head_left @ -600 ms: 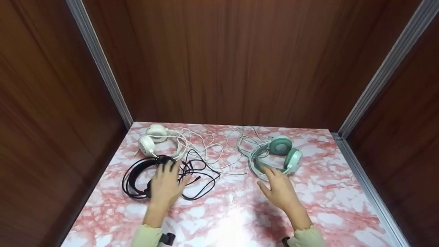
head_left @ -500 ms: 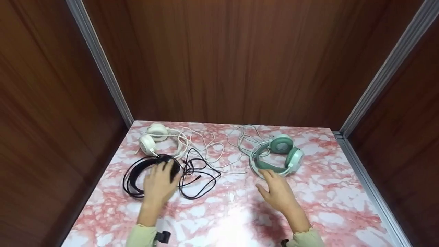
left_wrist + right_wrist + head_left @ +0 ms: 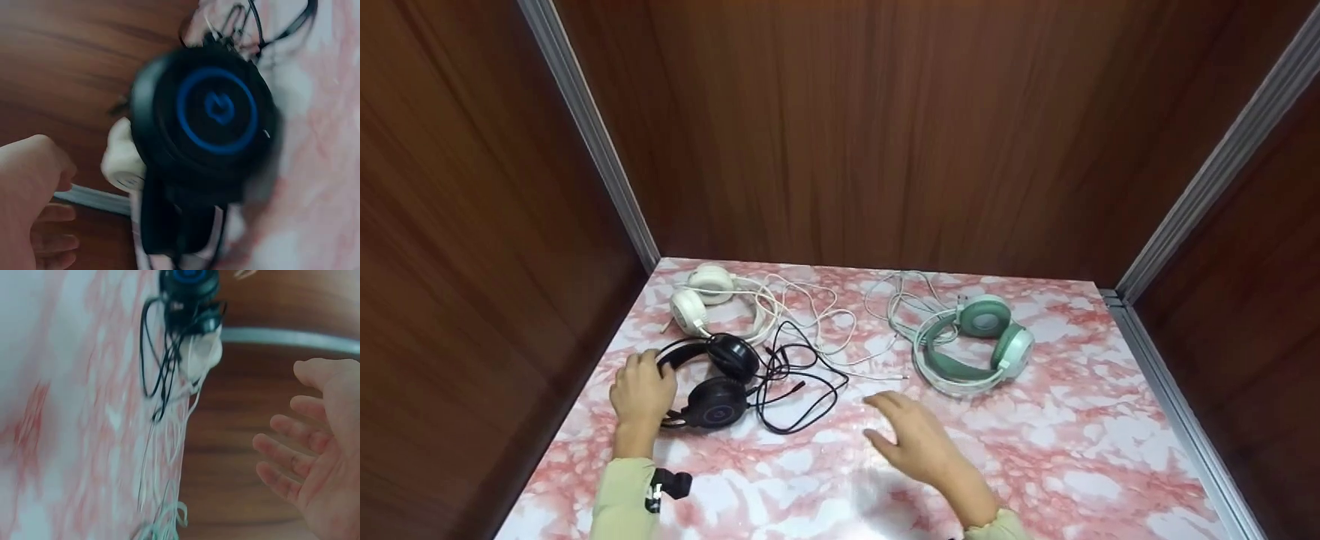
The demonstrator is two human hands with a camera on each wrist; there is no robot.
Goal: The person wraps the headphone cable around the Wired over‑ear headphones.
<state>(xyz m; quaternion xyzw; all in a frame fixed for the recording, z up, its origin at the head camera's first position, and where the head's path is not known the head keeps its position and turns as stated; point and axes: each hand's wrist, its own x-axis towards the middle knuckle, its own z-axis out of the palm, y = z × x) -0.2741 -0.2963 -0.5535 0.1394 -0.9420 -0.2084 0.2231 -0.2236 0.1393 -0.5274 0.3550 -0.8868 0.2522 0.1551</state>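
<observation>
Black headphones (image 3: 718,403) lie at the left of the table, ear cups toward the middle; a blue ring shows on one cup (image 3: 218,109) in the left wrist view. My left hand (image 3: 643,391) is over their headband side, fingers loosely bent, and the wrist view shows nothing between them. A tangled black cable (image 3: 810,390) spreads to the right of the cups. My right hand (image 3: 913,439) hovers over the middle front with fingers spread and nothing in it; its palm (image 3: 337,455) shows in the right wrist view. Green headphones (image 3: 960,367) lie beyond it to the right.
White headphones (image 3: 688,311) sit behind the black ones, their white cable (image 3: 829,315) looping toward the middle and meeting the black cable. The pink-and-white marbled table (image 3: 1080,465) is enclosed by brown wood-grain panels (image 3: 870,135) with metal corner posts.
My left hand has moved left from over the black ear cups to the headband side, uncovering the cups. My right hand has shifted left and toward me, away from the green headphones.
</observation>
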